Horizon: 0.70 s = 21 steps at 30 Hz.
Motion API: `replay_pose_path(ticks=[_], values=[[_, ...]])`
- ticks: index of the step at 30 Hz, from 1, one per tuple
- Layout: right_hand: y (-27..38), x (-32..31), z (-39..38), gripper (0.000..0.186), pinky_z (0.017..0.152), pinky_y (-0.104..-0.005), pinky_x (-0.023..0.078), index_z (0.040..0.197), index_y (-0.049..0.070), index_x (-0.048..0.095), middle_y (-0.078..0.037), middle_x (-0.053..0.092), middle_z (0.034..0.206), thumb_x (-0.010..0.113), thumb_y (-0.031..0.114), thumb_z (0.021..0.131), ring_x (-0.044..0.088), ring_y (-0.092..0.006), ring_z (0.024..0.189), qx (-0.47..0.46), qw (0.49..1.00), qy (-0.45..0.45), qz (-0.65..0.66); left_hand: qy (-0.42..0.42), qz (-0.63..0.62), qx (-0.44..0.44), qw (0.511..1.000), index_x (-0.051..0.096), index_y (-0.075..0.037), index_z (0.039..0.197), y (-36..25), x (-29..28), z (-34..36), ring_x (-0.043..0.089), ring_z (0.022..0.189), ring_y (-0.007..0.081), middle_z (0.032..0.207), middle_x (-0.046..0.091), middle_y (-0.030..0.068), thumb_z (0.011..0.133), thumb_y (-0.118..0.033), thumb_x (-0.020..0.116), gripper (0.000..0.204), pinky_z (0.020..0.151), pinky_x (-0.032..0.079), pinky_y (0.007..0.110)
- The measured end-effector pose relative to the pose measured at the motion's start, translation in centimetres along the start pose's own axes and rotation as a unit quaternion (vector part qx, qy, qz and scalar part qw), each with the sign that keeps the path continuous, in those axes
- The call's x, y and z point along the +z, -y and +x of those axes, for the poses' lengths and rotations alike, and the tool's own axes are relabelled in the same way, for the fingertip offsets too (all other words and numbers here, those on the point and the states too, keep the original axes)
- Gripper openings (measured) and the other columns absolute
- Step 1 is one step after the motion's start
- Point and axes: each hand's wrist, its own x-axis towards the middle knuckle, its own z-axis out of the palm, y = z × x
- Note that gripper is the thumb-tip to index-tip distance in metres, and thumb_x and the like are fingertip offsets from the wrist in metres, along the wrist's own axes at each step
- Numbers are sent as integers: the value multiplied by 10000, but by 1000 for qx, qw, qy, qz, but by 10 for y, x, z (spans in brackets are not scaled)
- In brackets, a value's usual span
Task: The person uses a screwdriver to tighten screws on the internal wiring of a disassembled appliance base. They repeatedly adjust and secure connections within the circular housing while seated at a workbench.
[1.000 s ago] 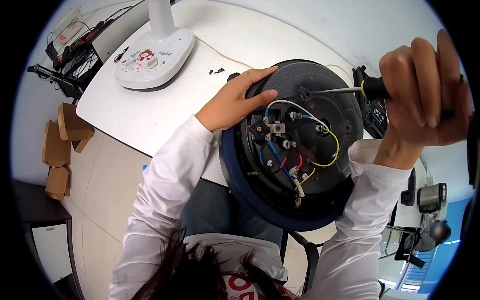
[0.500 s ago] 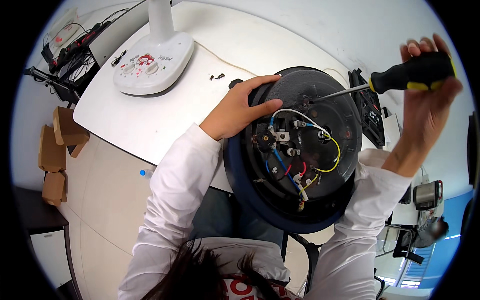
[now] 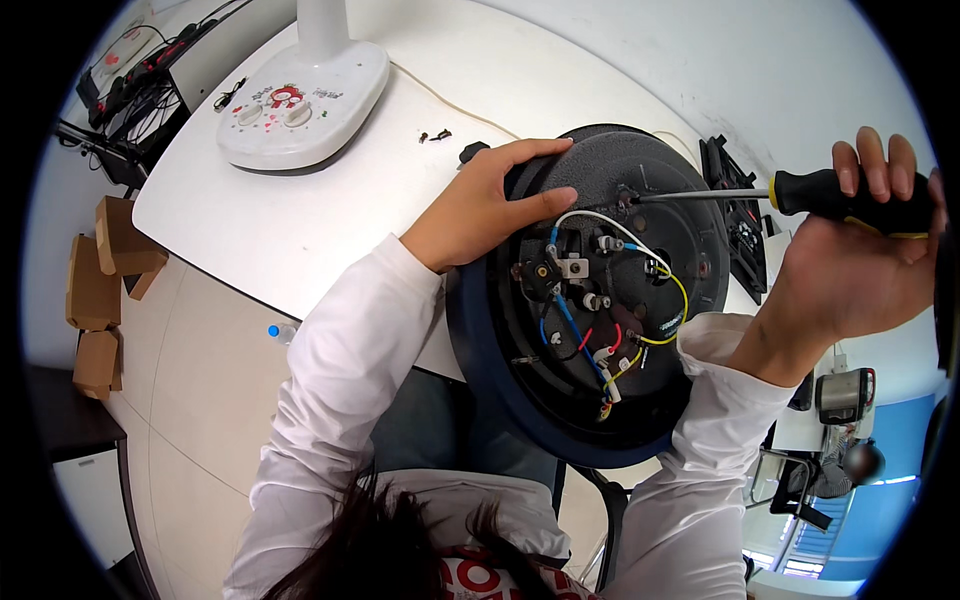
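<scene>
A round black electrical appliance [image 3: 655,165] is tilted against the table's edge above my lap, its wired side facing up. White, yellow, blue and red wires [image 3: 686,296] join metal terminals across it. My left hand [image 3: 478,208] clasps its upper left rim, thumb on the inner face and fingers along the edge. In my right hand [image 3: 845,275] is a screwdriver [image 3: 705,195] with a black and yellow handle. Its shaft lies nearly level, and the tip meets a small fitting [image 3: 628,198] near the appliance's upper part. Whether a screw sits under the tip is too small to tell.
A white fan-like stand base [image 3: 305,105] is on the white table [image 3: 250,220], beside several small dark screws [image 3: 435,136] and a black knob [image 3: 473,152]. An open black tool case [image 3: 735,215] lies behind the appliance. Cardboard boxes [image 3: 92,285] and a blue-capped bottle [image 3: 281,332] are at left.
My right hand has turned and moved lower and to the right, still round the screwdriver, whose shaft is now more level. The left hand keeps its hold on the rim.
</scene>
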Motion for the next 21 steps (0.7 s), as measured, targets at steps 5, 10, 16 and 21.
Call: replay_pose_path(ticks=[5, 10, 16, 21], values=[[2, -1, 5, 231, 790, -336, 404, 1004, 71, 518, -91, 506, 905, 450, 276, 922, 501, -198, 837, 11, 999, -26, -22, -2, -5, 4, 1000, 526, 0, 1297, 1, -1, 0, 558, 1091, 175, 1218, 594, 132, 860, -248, 689, 528, 957, 420, 282], [5, -1, 7, 205, 734, -284, 395, 899, 94, 538, -66, 509, 823, 490, 293, 893, 504, -161, 749, 24, 997, -52, -48, -5, 2, 27, 1000, 513, 3, 1311, 3, 1, 0, 556, 1096, 174, 1226, 592, 139, 862, -243, 689, 541, 964, 417, 282], [3, 5, 13, 208, 679, -233, 385, 795, 116, 558, -41, 512, 742, 530, 310, 864, 507, -124, 662, 31, 993, -83, -74, -5, -29, 9, 1000, 513, 6, 1310, 2, 1, -1, 547, 1123, 190, 1232, 589, 152, 860, -254, 693, 550, 983, 402, 291], [-3, 14, 23, 209, 663, -222, 384, 794, 123, 568, -33, 529, 743, 536, 317, 867, 517, -114, 652, 38, 998, -17, -53, -20, 43, 21, 999, 510, 3, 1315, 7, 0, 0, 547, 1129, 206, 1231, 588, 159, 857, -265, 697, 562, 990, 394, 298]])
